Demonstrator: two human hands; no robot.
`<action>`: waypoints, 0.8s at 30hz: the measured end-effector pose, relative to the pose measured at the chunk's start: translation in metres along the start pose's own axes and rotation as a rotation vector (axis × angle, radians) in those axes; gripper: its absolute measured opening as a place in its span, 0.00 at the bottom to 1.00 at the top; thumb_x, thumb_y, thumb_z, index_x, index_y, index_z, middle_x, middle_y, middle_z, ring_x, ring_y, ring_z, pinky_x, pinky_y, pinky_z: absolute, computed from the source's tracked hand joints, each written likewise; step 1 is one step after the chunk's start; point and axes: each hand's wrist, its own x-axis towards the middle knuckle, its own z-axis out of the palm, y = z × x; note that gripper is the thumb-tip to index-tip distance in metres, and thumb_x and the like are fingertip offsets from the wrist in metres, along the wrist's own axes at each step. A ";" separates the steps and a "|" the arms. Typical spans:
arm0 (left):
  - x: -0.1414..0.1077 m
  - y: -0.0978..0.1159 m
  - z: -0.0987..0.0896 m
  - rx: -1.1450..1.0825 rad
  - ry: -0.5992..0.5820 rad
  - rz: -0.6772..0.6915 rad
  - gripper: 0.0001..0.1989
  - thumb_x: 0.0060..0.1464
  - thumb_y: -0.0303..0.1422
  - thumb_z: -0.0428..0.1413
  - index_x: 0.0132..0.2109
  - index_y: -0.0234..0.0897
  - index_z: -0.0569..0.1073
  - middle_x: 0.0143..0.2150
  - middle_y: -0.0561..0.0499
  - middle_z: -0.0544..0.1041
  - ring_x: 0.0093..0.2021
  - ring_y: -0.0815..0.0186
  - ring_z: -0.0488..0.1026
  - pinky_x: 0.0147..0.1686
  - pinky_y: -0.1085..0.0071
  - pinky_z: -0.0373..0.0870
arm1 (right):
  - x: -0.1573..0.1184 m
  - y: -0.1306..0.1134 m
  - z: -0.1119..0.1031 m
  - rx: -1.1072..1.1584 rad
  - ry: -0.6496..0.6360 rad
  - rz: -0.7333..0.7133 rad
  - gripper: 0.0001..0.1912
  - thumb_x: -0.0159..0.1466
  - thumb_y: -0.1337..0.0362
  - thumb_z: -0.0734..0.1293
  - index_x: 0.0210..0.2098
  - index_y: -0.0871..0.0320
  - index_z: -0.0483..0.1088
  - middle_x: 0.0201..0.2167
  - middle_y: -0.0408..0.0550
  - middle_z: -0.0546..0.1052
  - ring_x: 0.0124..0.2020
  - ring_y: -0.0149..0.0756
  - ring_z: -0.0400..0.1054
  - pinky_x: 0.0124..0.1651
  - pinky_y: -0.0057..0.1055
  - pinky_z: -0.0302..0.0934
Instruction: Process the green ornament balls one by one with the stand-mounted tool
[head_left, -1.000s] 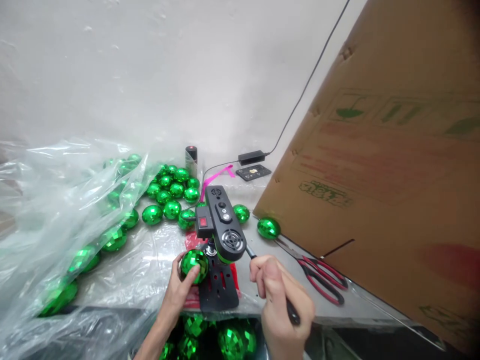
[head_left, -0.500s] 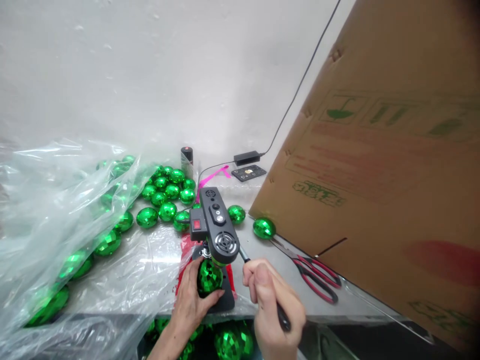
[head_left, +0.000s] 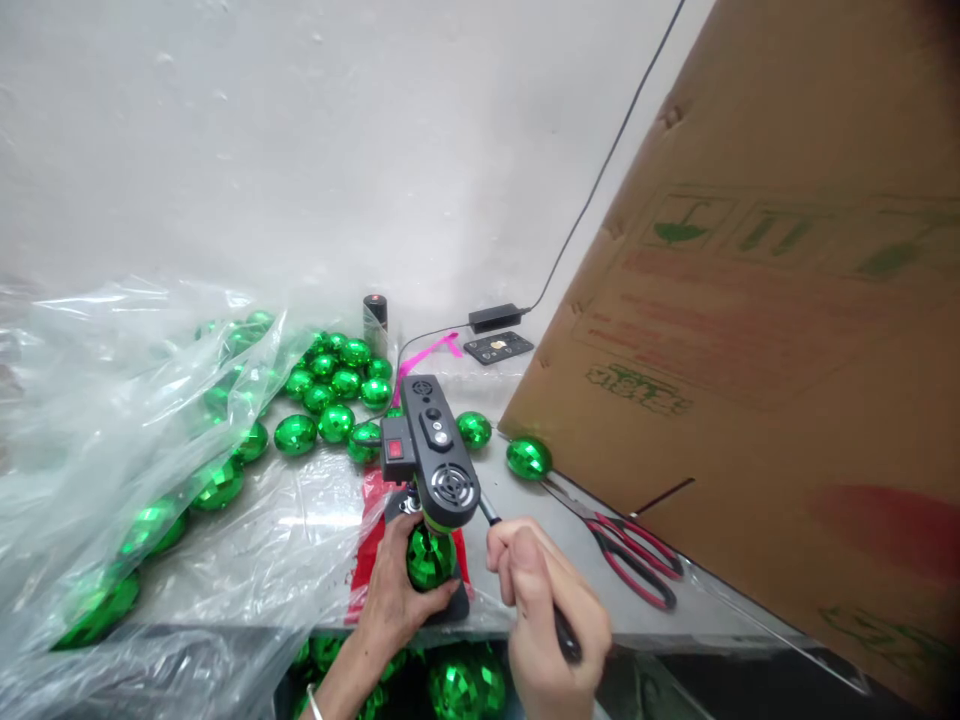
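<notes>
My left hand (head_left: 401, 585) curls around a shiny green faceted ball (head_left: 431, 558), thumb at its lower right and fingers at its left. The ball sits beneath the round end of a black machine head (head_left: 439, 450), which carries a red switch, and above a dark base (head_left: 456, 600). Closed in a fist, my right hand (head_left: 551, 610) grips a lever (head_left: 568, 636) with a black handle and metal shaft, just right of the machine. Whether the ball touches the machine head I cannot tell.
Several green balls (head_left: 335, 423) lie at the left, partly under clear plastic film (head_left: 127, 420). Red-handled scissors (head_left: 637, 565) rest by a large cardboard box (head_left: 750, 330). Behind are a black adapter (head_left: 495, 317), a phone-like slab (head_left: 498, 347) and a dark cylinder (head_left: 375, 312). More balls sit below the table edge.
My left hand and the green ball have shifted slightly right, further under the machine head. A bracelet now shows at my left wrist. My right hand stays on the lever, nearly still.
</notes>
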 end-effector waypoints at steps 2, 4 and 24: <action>-0.001 0.001 0.002 -0.058 -0.003 -0.065 0.44 0.44 0.38 0.75 0.68 0.38 0.76 0.63 0.36 0.84 0.64 0.36 0.83 0.68 0.34 0.78 | -0.002 0.001 -0.001 0.006 0.011 -0.018 0.21 0.83 0.71 0.59 0.32 0.54 0.66 0.26 0.39 0.69 0.26 0.28 0.67 0.30 0.26 0.61; -0.002 0.002 0.003 -0.083 0.017 -0.117 0.45 0.41 0.38 0.75 0.67 0.38 0.76 0.62 0.37 0.85 0.63 0.36 0.83 0.68 0.34 0.78 | -0.005 0.003 -0.001 0.008 0.018 -0.027 0.20 0.83 0.72 0.60 0.33 0.54 0.66 0.27 0.40 0.70 0.27 0.28 0.68 0.29 0.26 0.61; -0.007 -0.003 0.008 -0.033 0.042 -0.076 0.41 0.46 0.40 0.73 0.67 0.37 0.76 0.61 0.36 0.85 0.62 0.38 0.84 0.67 0.36 0.80 | -0.025 0.024 0.014 -0.007 0.176 -0.079 0.29 0.86 0.62 0.59 0.26 0.53 0.59 0.21 0.36 0.63 0.23 0.26 0.64 0.26 0.27 0.58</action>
